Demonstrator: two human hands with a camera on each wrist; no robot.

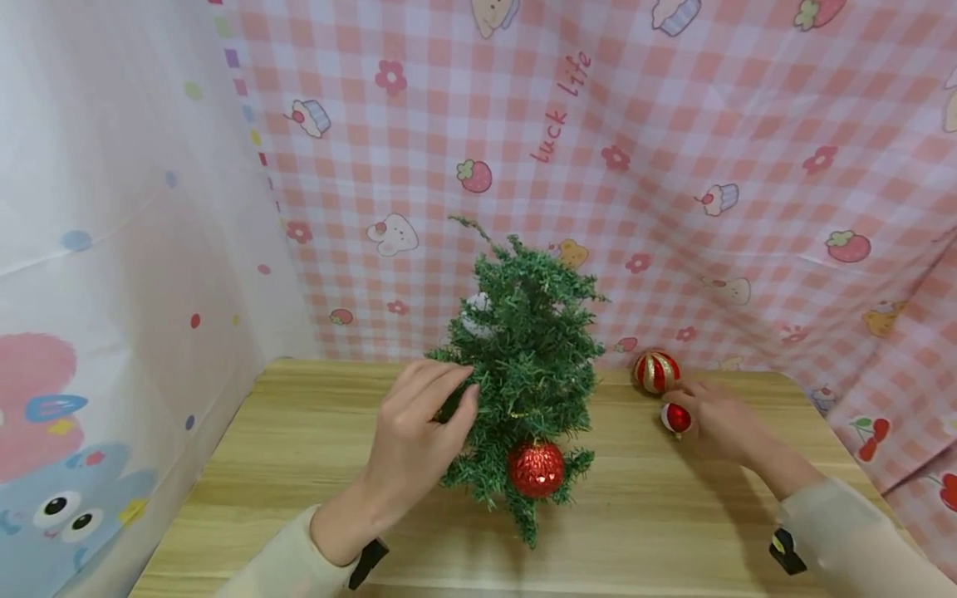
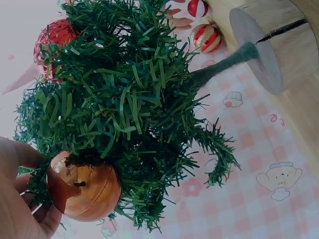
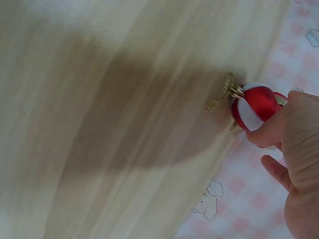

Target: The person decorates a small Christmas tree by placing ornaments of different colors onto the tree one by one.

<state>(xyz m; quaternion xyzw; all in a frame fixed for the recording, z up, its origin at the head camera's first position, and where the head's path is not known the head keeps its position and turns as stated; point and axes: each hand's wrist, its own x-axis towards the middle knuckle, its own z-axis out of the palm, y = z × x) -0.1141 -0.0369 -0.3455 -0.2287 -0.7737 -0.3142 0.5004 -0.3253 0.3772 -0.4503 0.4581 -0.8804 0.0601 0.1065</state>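
Note:
A small green artificial Christmas tree (image 1: 523,357) stands on the wooden table. At its left side my left hand (image 1: 419,432) has its fingers and thumb around a shiny copper-gold bauble (image 2: 84,191), which sits among the branch tips. Most of that bauble is hidden in the head view. A red bauble (image 1: 536,469) hangs low on the tree's front, and a whitish bauble (image 1: 476,316) shows higher on the left. To the right, my right hand (image 1: 718,419) pinches a small red-and-white bauble (image 3: 256,107) with a gold string (image 3: 224,94).
A red-and-gold striped bauble (image 1: 657,372) lies near the table's back edge, close by my right hand. The tree's trunk stands in a round wooden base (image 2: 279,45). Pink checked cloth (image 1: 374,166) hangs behind the table (image 1: 299,465), with a white printed cloth (image 1: 134,249) at the left.

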